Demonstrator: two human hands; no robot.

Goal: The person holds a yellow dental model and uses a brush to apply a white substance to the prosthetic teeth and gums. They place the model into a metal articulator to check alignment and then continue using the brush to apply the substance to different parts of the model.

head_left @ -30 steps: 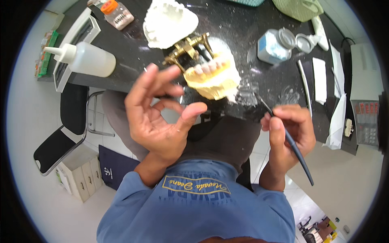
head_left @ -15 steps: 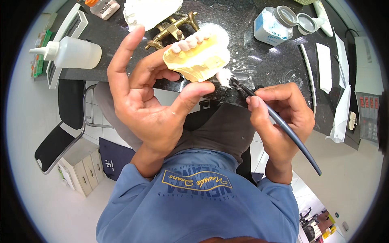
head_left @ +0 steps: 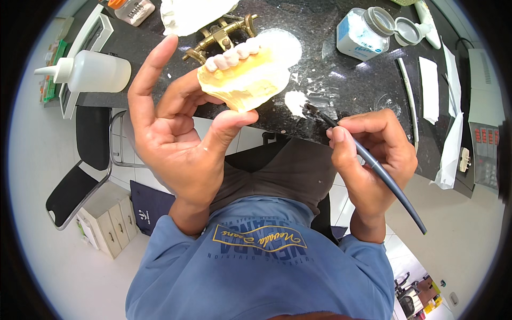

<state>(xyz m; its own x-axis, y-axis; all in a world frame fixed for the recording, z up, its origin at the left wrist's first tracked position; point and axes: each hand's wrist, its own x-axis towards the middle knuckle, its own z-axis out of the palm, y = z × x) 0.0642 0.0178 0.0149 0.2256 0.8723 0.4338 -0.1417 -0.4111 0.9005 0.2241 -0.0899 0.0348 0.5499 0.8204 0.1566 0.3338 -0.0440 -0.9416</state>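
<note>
My left hand (head_left: pixel 184 128) grips a yellow plaster dental model (head_left: pixel 248 85) between thumb and fingers, with the index finger stretched upward. A row of whitish teeth (head_left: pixel 232 56) runs along the model's far edge. In my right hand (head_left: pixel 376 157) is a slim dark brush (head_left: pixel 381 173), held like a pen. Its dark tip meets the right edge of a small white mound of paste (head_left: pixel 295 103) on the dark worktop (head_left: pixel 330 80). Behind the model lies a brass hinged articulator (head_left: pixel 224 38), next to a large white plaster piece (head_left: pixel 194 13).
A white squeeze bottle (head_left: pixel 101 71) lies toward the left. At the back right stands an open jar (head_left: pixel 360 34) of white powder, its grey lid (head_left: pixel 408 32) hanging beside it. Farther right are a thin pale rod (head_left: pixel 406 96) and white paper strips (head_left: pixel 428 88). A chair (head_left: pixel 92 136) stands left.
My left hand has moved left with the dental model, uncovering more of the white paste. The brush tip stays by the paste; my right hand has barely shifted.
</note>
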